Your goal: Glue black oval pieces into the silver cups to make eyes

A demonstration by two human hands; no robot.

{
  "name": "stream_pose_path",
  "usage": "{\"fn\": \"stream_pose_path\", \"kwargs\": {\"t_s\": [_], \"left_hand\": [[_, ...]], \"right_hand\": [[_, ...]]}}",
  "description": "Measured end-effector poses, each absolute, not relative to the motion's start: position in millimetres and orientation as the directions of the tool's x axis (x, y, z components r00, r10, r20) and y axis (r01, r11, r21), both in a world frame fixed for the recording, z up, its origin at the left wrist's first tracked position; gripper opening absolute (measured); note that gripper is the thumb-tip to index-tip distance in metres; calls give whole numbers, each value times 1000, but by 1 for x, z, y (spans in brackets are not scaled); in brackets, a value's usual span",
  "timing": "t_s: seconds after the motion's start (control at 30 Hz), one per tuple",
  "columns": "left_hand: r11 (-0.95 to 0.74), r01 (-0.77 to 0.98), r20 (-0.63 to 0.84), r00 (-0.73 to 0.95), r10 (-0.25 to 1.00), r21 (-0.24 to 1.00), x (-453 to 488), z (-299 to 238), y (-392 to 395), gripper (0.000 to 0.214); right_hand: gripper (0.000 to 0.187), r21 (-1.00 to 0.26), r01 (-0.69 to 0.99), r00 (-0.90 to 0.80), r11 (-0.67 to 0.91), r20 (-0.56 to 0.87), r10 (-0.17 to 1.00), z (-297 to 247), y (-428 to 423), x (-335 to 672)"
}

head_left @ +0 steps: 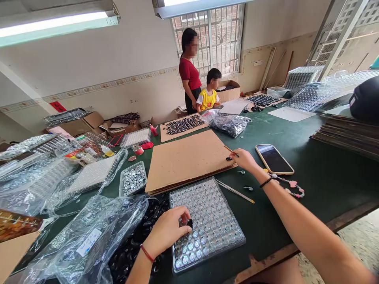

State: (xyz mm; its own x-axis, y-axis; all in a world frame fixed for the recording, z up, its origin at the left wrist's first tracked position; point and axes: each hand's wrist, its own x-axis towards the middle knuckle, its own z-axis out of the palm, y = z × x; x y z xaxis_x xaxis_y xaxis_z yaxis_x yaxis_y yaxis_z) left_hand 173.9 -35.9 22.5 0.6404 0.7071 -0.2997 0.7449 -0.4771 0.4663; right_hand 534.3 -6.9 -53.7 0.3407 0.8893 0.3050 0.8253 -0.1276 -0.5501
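Observation:
My left hand [167, 228] is closed, pinching a small glossy black piece [190, 224] over the clear plastic tray [225, 211]. Rows of round silvery parts fill this tray. My right hand [245, 159] is closed around a thin brown stick [230, 150] at the right edge of the cardboard stack [183, 157]. Just under its fingers, a small black piece [228, 159] rests on the cardboard; whether the fingers touch it I cannot tell. Loose black pieces [122, 256] lie heaped beside my left wrist, partly beneath a clear plastic bag [97, 225].
Tweezers [237, 191] and a phone [274, 158] with a bead strap [293, 184] lie on the green table [266, 232]. A box of small silvery parts [133, 178] stands left of the cardboard. Two people [190, 75] are at the far side, near boards of black pieces [185, 124].

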Motion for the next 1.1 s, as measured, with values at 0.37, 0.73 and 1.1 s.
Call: {"fn": "stream_pose_path", "kwargs": {"t_s": [0.37, 0.73, 1.1], "left_hand": [[-326, 563, -163, 650, 742, 760, 174, 11, -29, 22], [4, 277, -155, 527, 836, 961, 187, -9, -33, 24], [59, 275, -179, 439, 880, 960, 192, -18, -36, 38]], "right_hand": [[31, -610, 792, 359, -24, 434, 826, -34, -21, 507], [39, -569, 790, 32, 227, 407, 913, -39, -44, 422], [35, -814, 415, 31, 405, 458, 888, -18, -68, 392]]}}
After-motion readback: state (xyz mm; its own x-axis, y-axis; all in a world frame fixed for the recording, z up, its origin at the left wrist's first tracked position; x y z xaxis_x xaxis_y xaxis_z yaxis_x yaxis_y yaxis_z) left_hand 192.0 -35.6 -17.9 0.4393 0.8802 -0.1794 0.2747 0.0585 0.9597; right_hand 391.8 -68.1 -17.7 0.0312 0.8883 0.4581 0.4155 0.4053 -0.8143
